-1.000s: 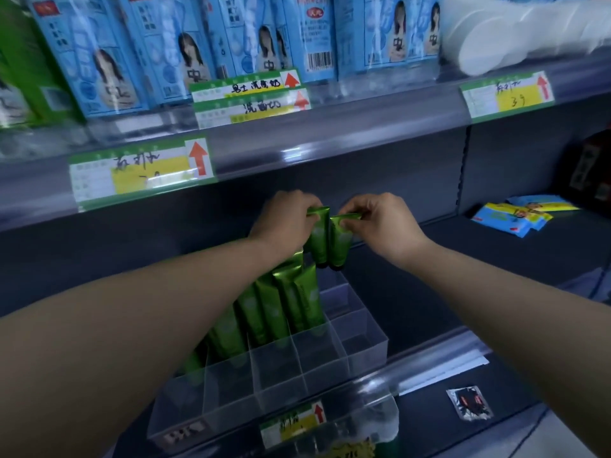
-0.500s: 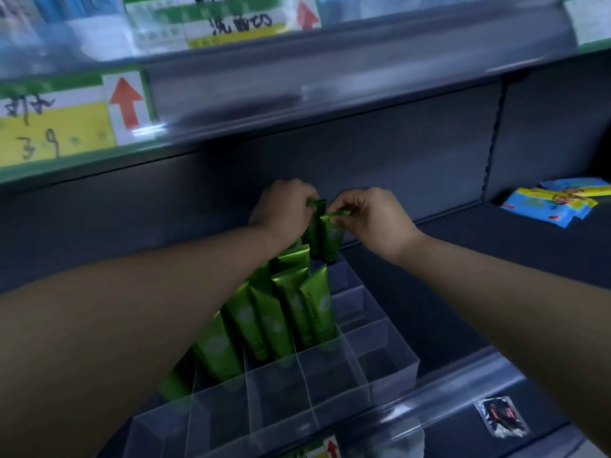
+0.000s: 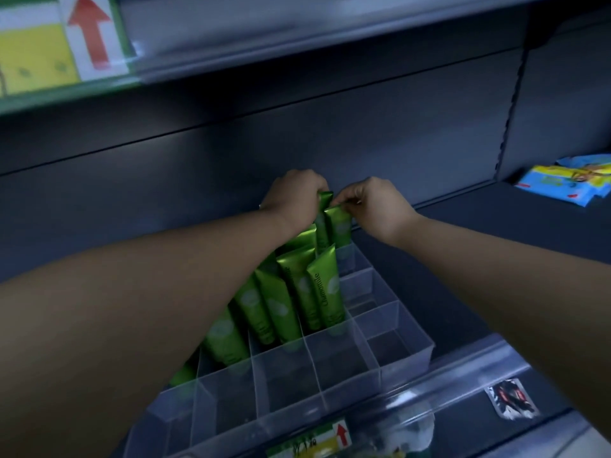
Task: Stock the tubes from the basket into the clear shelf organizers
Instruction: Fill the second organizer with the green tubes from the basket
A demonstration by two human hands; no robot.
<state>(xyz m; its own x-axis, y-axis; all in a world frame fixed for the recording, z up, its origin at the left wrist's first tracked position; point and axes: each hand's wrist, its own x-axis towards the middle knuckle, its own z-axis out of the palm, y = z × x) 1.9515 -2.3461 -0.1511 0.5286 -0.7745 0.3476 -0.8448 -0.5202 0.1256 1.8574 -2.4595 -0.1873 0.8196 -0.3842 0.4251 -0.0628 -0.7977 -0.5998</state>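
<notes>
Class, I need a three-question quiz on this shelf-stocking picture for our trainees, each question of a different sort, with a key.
1. True or false: the front row of the clear organizer is full of tubes.
2. The right hand pinches: A) a clear divider B) a green tube C) a blue packet.
3. Fill in: the red arrow on the price label at upper left points ____.

Key: 1 false; 2 B; 3 up.

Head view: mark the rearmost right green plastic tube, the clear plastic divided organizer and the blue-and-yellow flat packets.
Rearmost right green plastic tube (image 3: 340, 228): head view, upper body.
Clear plastic divided organizer (image 3: 406, 361): head view, front right wall.
Blue-and-yellow flat packets (image 3: 562, 185): head view, top packet's face.
</notes>
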